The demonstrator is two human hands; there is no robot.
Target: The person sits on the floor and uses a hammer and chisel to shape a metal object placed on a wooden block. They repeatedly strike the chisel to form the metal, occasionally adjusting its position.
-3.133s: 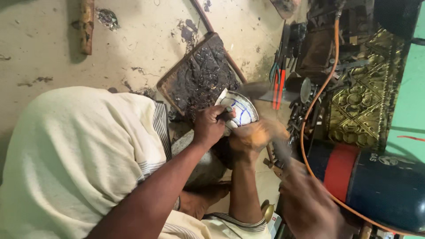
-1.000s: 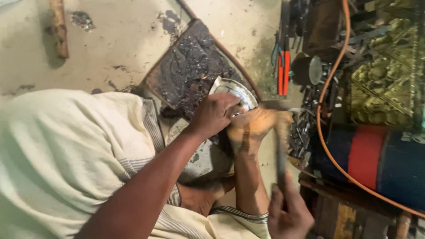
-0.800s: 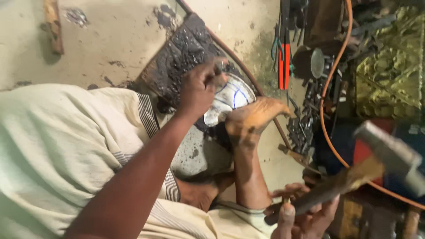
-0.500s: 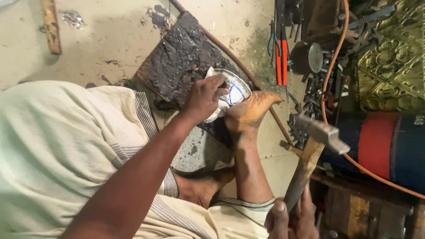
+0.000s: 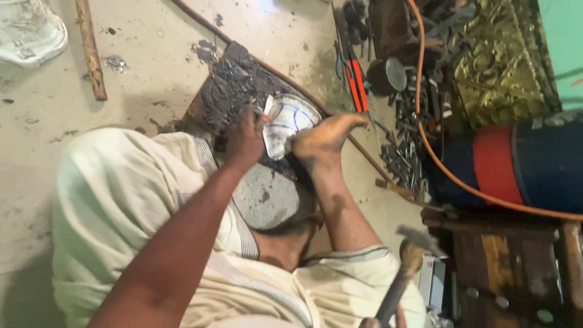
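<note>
Soft, even daylight brightest on the upper floor [image 5: 182,36]; faint shadows; motion-blurred hammer [image 5: 407,267] at lower edge; overall slightly soft focus.

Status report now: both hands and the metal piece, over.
Left hand grips the round metal piece on the dark block. Right hand, at frame edge, holds the hammer clear. A foot braces the piece.

A silvery metal dish [image 5: 290,123] carries blue drawn lines, against a black, crusted slab [image 5: 234,91]. Pale cream cloth [image 5: 121,206] shows thin dark stripes at its hem — beside it, an orange hose [image 5: 437,164], a red-banded dark blue cylinder [image 5: 516,161] and a gold embossed sheet [image 5: 498,67].
</note>
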